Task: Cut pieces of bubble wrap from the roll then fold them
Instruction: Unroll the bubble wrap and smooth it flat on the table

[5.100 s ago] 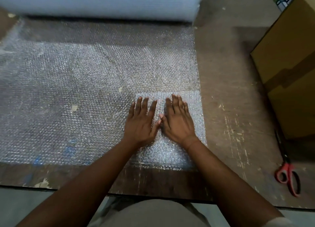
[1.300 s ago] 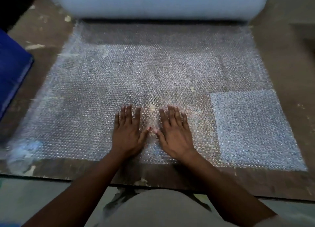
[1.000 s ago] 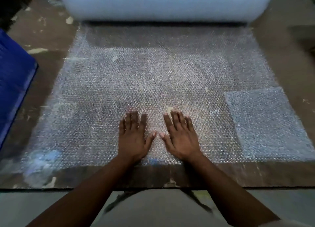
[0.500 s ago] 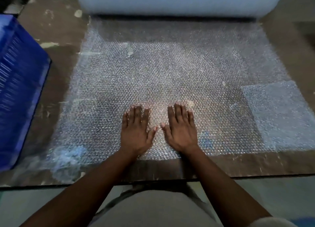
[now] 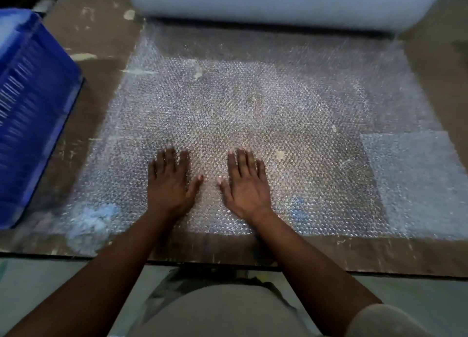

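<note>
A big roll of bubble wrap (image 5: 278, 2) lies across the far side of the brown table (image 5: 228, 250). Its unrolled sheet (image 5: 253, 104) stretches toward me, flat on the table. A folded square piece of bubble wrap (image 5: 415, 179) rests on the sheet's near right corner. My left hand (image 5: 169, 182) and my right hand (image 5: 247, 182) lie palm down on the sheet near its front edge, fingers straight, a small gap between the thumbs.
A blue plastic crate (image 5: 33, 114) stands at the left of the table. A crumpled bluish bit (image 5: 91, 217) lies at the sheet's near left corner. The table's front edge runs just below my wrists.
My hands left the folded piece and shifted left onto the open sheet. In the last half second they spread slightly apart. The view swung left, bringing the crate in.
</note>
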Motion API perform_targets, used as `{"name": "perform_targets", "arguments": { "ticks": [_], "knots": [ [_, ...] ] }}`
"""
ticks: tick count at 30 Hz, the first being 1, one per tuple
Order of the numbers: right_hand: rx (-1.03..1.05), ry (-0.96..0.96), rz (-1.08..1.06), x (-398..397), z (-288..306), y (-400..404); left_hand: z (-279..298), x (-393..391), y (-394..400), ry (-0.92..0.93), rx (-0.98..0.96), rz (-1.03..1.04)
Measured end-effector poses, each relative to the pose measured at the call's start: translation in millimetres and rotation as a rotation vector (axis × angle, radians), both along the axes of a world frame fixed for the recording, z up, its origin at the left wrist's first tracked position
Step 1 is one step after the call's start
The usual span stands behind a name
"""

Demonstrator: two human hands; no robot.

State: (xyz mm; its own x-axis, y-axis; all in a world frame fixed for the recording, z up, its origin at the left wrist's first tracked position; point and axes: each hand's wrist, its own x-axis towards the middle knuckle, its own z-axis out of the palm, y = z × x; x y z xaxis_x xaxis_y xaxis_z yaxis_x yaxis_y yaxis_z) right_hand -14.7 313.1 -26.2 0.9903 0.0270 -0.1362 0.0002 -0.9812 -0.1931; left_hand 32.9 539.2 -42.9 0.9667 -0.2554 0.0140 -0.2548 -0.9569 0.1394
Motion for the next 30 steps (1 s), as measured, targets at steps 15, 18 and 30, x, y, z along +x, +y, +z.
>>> {"name": "perform_targets", "arguments": {
  "ticks": [15,18,30],
  "knots": [
    [0.010,-0.023,0.105,23.7,2.2,66.6,6.8,10.1,71.3,0.042,-0.038,0.075],
    [-0.033,-0.017,0.082,18.4,-3.2,64.7,7.3,9.7,73.3,0.084,-0.058,0.049],
    [-0.024,0.000,0.219,61.0,11.5,185.2,8.9,37.1,165.1,0.104,-0.028,0.065]
  ]
}}
